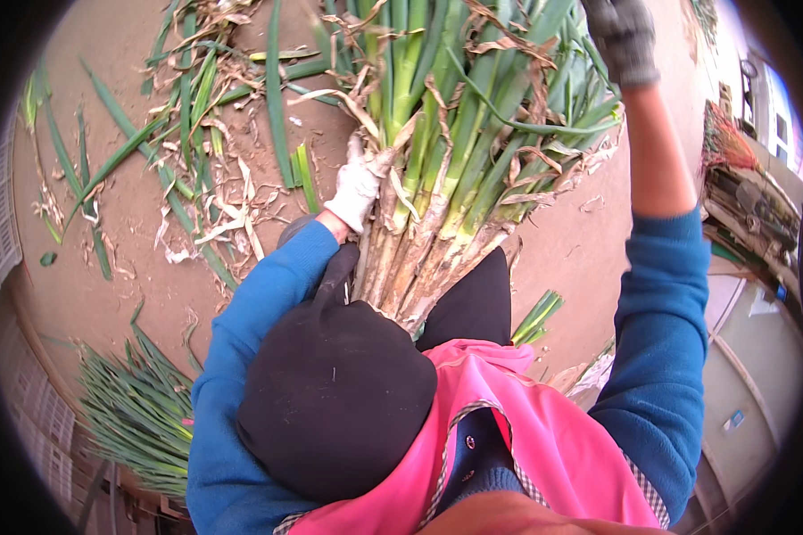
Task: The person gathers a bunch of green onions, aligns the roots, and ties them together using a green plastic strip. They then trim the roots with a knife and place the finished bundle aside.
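A big bundle of long green onions (435, 194) leans between my legs, with its pale, dirty stems towards me and its green leaves fanning away. Dry brown leaf skins hang from it. My left hand (356, 186), in a white glove, grips an onion stem at the bundle's left side. My right hand (623, 43), in a grey glove, is raised beside the leaf ends at the upper right. Its fingers run towards the picture's top edge, and whether they hold anything cannot be told. The bundle's lowest ends are partly hidden by my legs.
Loose green leaves (187, 100) and dry skins (241, 214) litter the brown ground on the left. Another pile of green onions (140, 428) lies at the lower left, near pale plastic crates (0, 214). A short cut green piece (539, 315) lies right of my knee. Stacked clutter (753, 194) stands far right.
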Action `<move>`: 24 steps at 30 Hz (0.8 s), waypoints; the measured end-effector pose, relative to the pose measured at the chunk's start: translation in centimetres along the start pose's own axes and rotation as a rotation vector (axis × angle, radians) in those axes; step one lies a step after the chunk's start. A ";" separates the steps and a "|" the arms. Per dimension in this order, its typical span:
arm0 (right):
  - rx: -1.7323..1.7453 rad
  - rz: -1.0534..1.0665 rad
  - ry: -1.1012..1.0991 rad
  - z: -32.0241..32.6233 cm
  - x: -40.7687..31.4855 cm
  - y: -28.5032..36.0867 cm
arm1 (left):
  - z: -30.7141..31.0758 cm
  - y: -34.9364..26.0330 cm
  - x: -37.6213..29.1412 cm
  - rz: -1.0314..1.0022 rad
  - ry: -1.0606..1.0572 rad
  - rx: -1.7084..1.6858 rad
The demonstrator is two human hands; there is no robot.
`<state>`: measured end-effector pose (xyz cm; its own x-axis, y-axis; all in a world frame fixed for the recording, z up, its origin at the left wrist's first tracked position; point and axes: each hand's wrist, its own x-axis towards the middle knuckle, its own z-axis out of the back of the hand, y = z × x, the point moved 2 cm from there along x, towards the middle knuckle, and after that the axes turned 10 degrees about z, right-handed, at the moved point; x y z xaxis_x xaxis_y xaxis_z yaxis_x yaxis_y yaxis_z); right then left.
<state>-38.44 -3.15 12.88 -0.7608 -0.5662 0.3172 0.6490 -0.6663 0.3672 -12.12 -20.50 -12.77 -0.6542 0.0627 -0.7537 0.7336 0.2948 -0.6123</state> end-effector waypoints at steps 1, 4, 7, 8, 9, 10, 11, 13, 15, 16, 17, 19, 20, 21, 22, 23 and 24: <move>-0.119 0.124 -0.036 1.8 -3.4 1.9 | 0.2 -0.7 0.4 -0.011 0.006 0.019; 0.133 0.372 0.340 2.7 -12.9 8.0 | 0.3 -2.5 2.4 -0.108 -0.018 0.337; 0.363 0.154 0.972 0.7 -17.4 9.1 | 0.1 -2.3 3.5 -0.079 -0.015 -0.121; 0.479 -0.212 1.056 0.2 -17.3 7.2 | 0.1 -2.2 3.8 -0.062 -0.018 -0.102; 0.633 -0.312 0.826 0.1 -15.7 4.5 | 0.0 -2.1 4.0 -0.112 0.043 -0.076; 0.927 -0.759 0.663 1.1 -14.3 0.8 | 0.2 -2.0 4.0 -0.178 -0.136 0.090; 0.667 -0.562 0.282 2.1 -11.9 -3.0 | 0.4 -1.9 4.2 -0.156 -0.112 0.124; 0.702 -0.660 -0.477 5.1 -9.3 -9.9 | 0.7 -1.7 4.5 -0.182 -0.025 0.022; 0.748 -0.557 -0.660 7.5 -10.7 -12.8 | 1.3 -1.1 5.0 -0.024 -0.087 -0.062; 0.687 -0.534 -0.682 7.5 -12.5 -12.7 | 1.6 -1.1 5.0 -0.034 -0.061 -0.131; 0.627 -0.516 -0.699 7.6 -15.1 -11.6 | 1.5 -0.7 5.1 0.003 -0.019 -0.196; 0.411 -0.468 -0.474 6.6 -19.8 -7.7 | 1.6 -0.8 4.8 -0.122 -0.045 0.051; 0.412 -0.718 -0.460 5.6 -22.8 -5.4 | 1.6 -0.9 4.5 -0.075 0.016 -0.048; 0.453 -0.802 -0.443 4.4 -25.2 -2.7 | 1.5 -0.7 4.2 0.015 -0.008 -0.141; 0.494 -0.950 -0.413 2.9 -27.2 -0.4 | 1.2 -0.9 3.9 0.001 0.027 -0.175; 0.518 -1.062 -0.408 1.4 -28.6 1.4 | 1.0 -1.2 3.5 -0.025 0.039 -0.219; 0.585 -0.983 -0.456 -0.1 -29.1 2.8 | 0.5 -1.7 3.2 -0.102 0.122 -0.273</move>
<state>-14.50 11.39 4.59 -0.9323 0.3524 -0.0818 -0.2054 -0.3294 0.9216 -15.33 -21.33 -14.26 -0.7510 0.1291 -0.6475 0.5979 0.5491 -0.5840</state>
